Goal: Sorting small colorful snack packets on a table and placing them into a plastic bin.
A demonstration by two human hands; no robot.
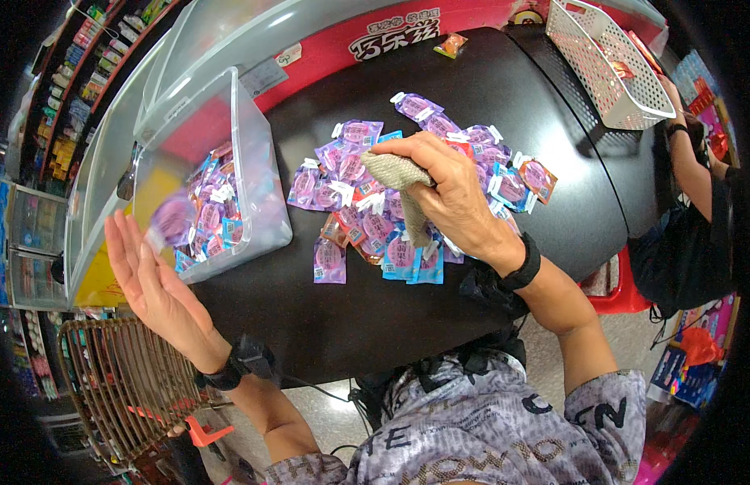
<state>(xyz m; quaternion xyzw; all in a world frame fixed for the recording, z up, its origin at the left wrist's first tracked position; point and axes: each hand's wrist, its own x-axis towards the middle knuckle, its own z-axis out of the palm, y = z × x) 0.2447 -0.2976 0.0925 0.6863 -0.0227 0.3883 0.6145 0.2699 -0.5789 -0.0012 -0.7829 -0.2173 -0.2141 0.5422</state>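
Note:
My left hand [159,285] is spread beside the rim of a clear plastic bin [259,200], its fingers apart. A blurred purple pouch [171,221] is in the air just past the fingertips, over pouches lying in the bin. My right hand [450,191] grips a folded grey-beige cloth [399,173] above a heap of small jelly pouches [378,227] on the dark table [278,315]. Most pouches are purple, others blue, red or brown, many with white caps. The hand and cloth hide part of the heap.
A white perforated basket [629,97] with packets stands at the back right, near another person [684,157]. A small orange packet [452,45] lies by the red back panel. A rattan chair [126,382] is at lower left, a red stool [623,291] at right.

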